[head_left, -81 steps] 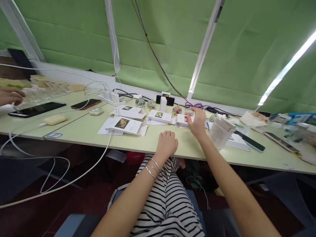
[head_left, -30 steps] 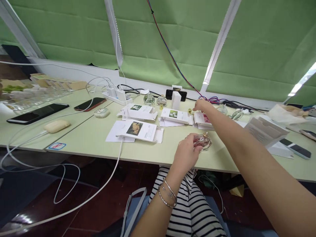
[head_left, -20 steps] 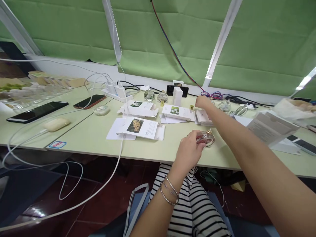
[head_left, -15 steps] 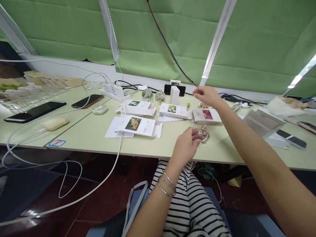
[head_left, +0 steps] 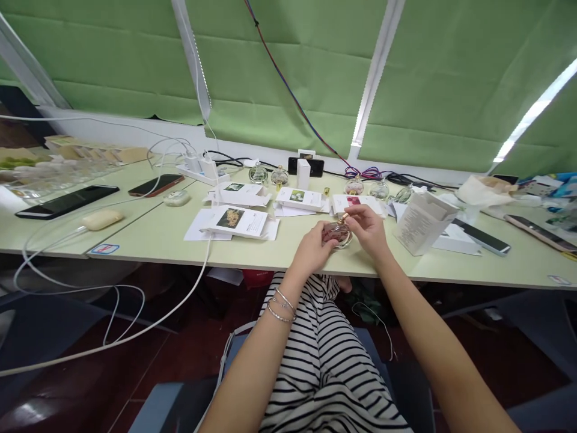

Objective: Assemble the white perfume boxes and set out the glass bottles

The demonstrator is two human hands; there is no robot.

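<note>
My left hand (head_left: pixel 312 248) is closed around a round, clear glass perfume bottle (head_left: pixel 332 233) with pinkish contents, close to the table's front edge. At its neck, my right hand (head_left: pixel 367 230) pinches the small gold top (head_left: pixel 344 218); whether this is a loose cap or the fixed collar is hard to see. Just behind my hands lies a white box with a red flower picture (head_left: pixel 352 203), partly covered by my right fingers. A white box with a green-and-white picture (head_left: pixel 298 196) lies to its left, with a small gold cap (head_left: pixel 327 190) beside it.
Several similar glass bottles (head_left: pixel 279 175) stand along the back. A white box with a yellow flower picture (head_left: pixel 238 221) lies left, an opened carton (head_left: pixel 424 224) stands right. Phones (head_left: pixel 67 201) and a white cable (head_left: pixel 205 258) are on the table; a small white box (head_left: pixel 303 174) stands upright behind.
My right hand has come back from the rear of the table to the neck of the bottle. My left hand still holds the bottle. The view has shifted to the right.
</note>
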